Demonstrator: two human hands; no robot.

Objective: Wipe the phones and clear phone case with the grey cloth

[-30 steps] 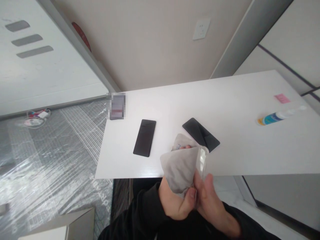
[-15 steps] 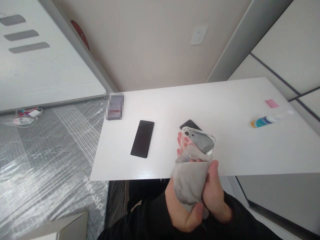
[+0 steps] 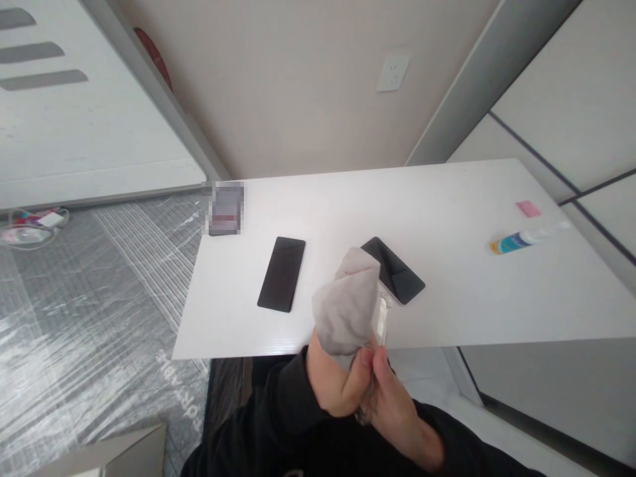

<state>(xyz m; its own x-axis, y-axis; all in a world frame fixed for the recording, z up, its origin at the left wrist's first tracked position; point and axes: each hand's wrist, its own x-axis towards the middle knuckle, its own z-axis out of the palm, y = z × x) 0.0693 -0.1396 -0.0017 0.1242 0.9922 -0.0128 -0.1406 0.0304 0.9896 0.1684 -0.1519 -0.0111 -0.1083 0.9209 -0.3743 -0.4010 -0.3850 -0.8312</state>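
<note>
Head view shows the clear phone case (image 3: 381,317) held edge-on above the table's near edge (image 3: 238,344), its long axis pointing away from the person. The right hand (image 3: 397,411) grips its lower end with closed fingers; the left hand (image 3: 335,387), nearer, presses the grey cloth (image 3: 346,306) against its left face.
</note>
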